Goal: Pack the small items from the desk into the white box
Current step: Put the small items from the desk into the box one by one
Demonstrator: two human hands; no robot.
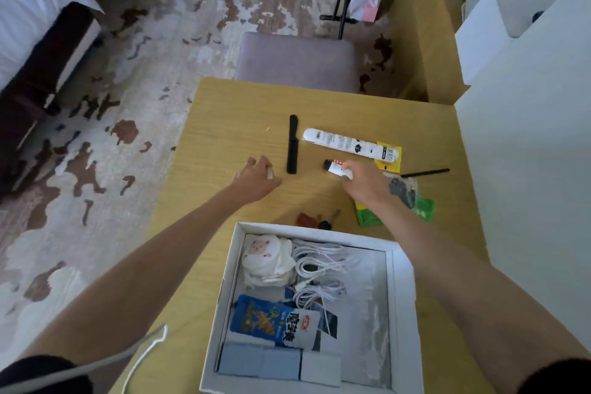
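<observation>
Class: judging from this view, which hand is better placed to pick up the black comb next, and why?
Left. The left hand rests on the desk right beside the black comb, seemingly free, while the right hand is already on the small white tube.

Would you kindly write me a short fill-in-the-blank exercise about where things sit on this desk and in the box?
1. The right hand grips a small white ____.
2. The black comb lies between the left hand and the long ____ tube.
3. The coiled cables lie inside the white ____.
4. The blue snack packet lies nearer the person than the folded ____ with a lamb face.

Missing words: tube; white; box; cloth
</observation>
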